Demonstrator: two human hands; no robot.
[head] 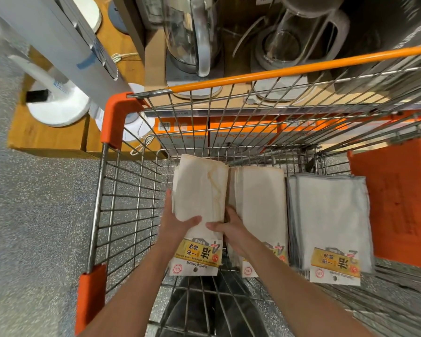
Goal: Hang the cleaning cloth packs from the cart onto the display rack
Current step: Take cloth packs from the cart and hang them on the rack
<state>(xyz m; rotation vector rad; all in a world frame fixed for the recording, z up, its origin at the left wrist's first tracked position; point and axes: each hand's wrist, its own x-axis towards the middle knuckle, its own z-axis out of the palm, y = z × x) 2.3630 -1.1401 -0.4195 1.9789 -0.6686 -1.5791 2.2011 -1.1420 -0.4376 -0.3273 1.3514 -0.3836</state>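
Both hands down inside the wire cart (122, 205), closed around one cream stack (199, 190) of cloth packs.

Left hand (178, 223) wrapped on the stack's left edge: thumb laid across the top face, fingers curled out of sight along the far side. Clamped, not loose.

Right hand (231, 229) pressed against the stack's right edge, thumb on top pointing toward the left thumb, the two thumb tips near but apart. Fingers pushed down into the gap between this stack and the second cream stack (260, 203) just beside it; back of the hand touching that second stack. Gripping as well.

Held stack tilted slightly, near end toward the camera, with a yellow label (198, 255) and a white header card with a hang hole at that end. Printed "leaning towels" readable upside down. Whether lifted clear of the cart floor or resting on it: cannot tell.

Further right, a grey stack (331, 220) lying flat, touching the second cream stack, with its own yellow label at the near end. Beyond it, an orange flap (394, 203) of the cart.

Orange rail (277, 71) across the cart's far side. Behind it, shelf with glass kettles (192, 37) and orange boxes (241, 132) below. White fan bases (58, 108) on a wooden platform at left. Speckled grey floor around.
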